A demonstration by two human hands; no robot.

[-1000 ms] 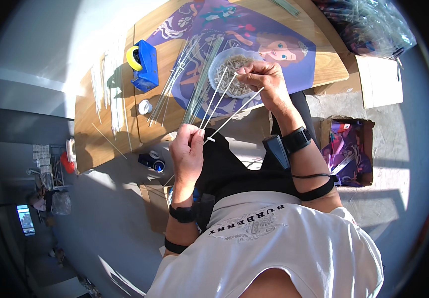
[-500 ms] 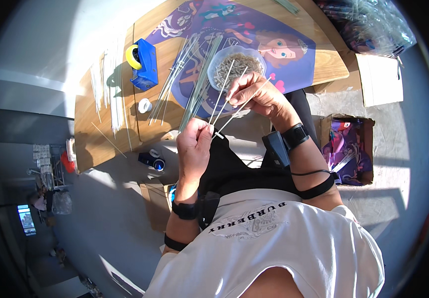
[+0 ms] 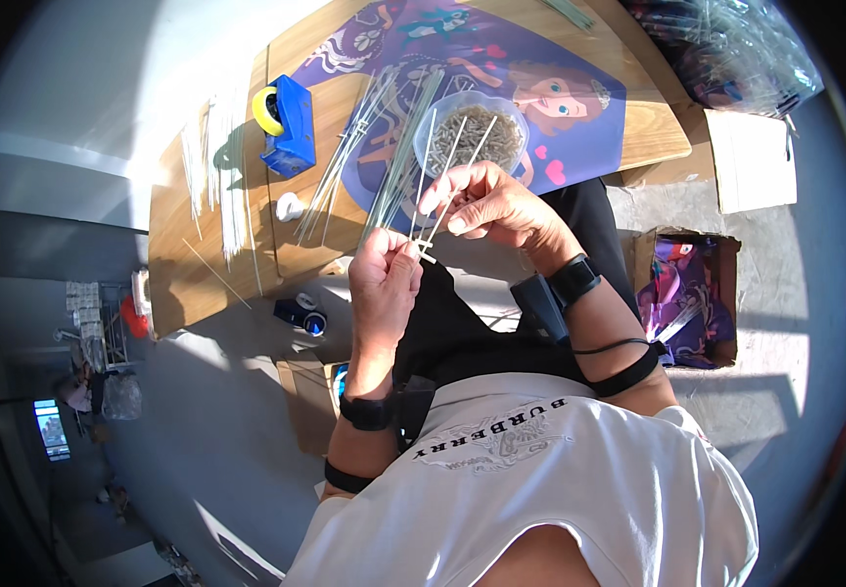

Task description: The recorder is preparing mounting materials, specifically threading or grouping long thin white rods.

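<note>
Several thin pale rods (image 3: 455, 149) rise from my left hand (image 3: 385, 279), whose thumb and fingers pinch their lower ends together. A short pale piece crosses the rods just by that thumb. My right hand (image 3: 501, 210) curls its fingers at the middle of the rods and grips there; part of that grip is hidden. The upper rod ends stand over a clear plastic bowl (image 3: 425, 122) filled with small greyish tube pieces (image 3: 494, 132). Beneath the bowl lies a purple printed sheet (image 3: 594, 132). Bundles of long rods (image 3: 405, 161) lie just left of the bowl.
On the wooden table (image 3: 173, 279) stand a blue tape dispenser (image 3: 293, 127) with yellow tape and a small white roll (image 3: 289, 206). More rods (image 3: 232, 191) lie at the left. A cardboard box (image 3: 725, 293) with purple material stands at right, below a plastic-wrapped bundle (image 3: 736, 59).
The rods have swung leftward and closer together at the lower ends. My right hand has shifted slightly left and down, its fingers now lower along the rods. My left hand stays nearly still.
</note>
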